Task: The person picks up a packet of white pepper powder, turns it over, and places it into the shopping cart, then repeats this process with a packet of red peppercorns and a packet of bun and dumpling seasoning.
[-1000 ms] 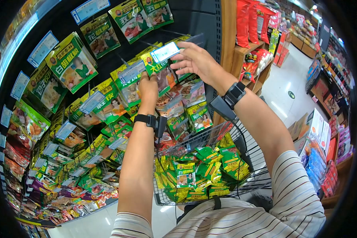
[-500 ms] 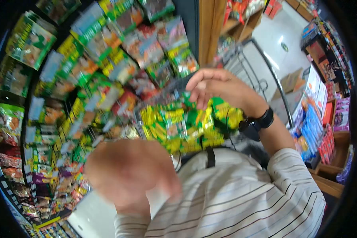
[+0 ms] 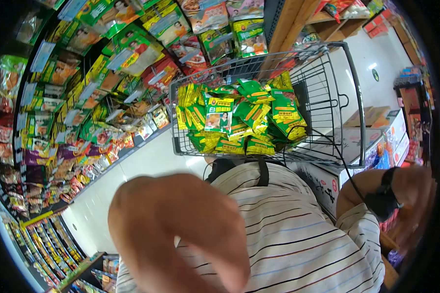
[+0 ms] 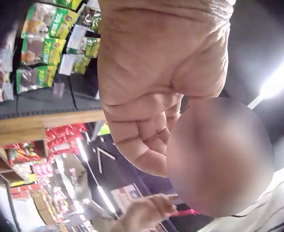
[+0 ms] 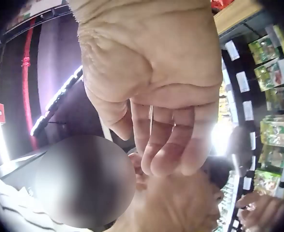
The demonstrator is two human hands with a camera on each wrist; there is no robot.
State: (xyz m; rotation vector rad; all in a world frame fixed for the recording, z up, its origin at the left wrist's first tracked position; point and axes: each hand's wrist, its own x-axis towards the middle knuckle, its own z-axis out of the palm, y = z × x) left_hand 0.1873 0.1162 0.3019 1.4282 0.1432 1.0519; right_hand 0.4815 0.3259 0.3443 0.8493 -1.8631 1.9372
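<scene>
My left hand (image 3: 166, 205) is raised close before the head camera, blurred, with its fingers bent in a loose curve. In the left wrist view its palm (image 4: 166, 53) shows nothing held, though a blurred disc hides some of the view. At the far right edge of the head view is my right hand (image 3: 413, 200), lifted and smeared by motion. The right wrist view shows its fingers (image 5: 171, 150) extended and slightly bent, holding nothing, close by a person's head and neck (image 5: 180, 203). Both hands are away from the seasoning packets (image 3: 252, 110) in the shopping cart (image 3: 361, 112).
Racks of hanging spice packets (image 3: 142, 53) line the left side. A white-pepper packet (image 3: 219, 115) lies atop the cart's heap of green and yellow packets. Cartons (image 3: 371, 141) stand right of the cart, a wooden post (image 3: 291, 31) behind it. Pale floor tiles (image 3: 146, 151) run along the rack.
Both hands have left the hanging packets and price tags. My left hand rose toward the head; my right hand swung across the cart to the far right. The view has tilted down.
</scene>
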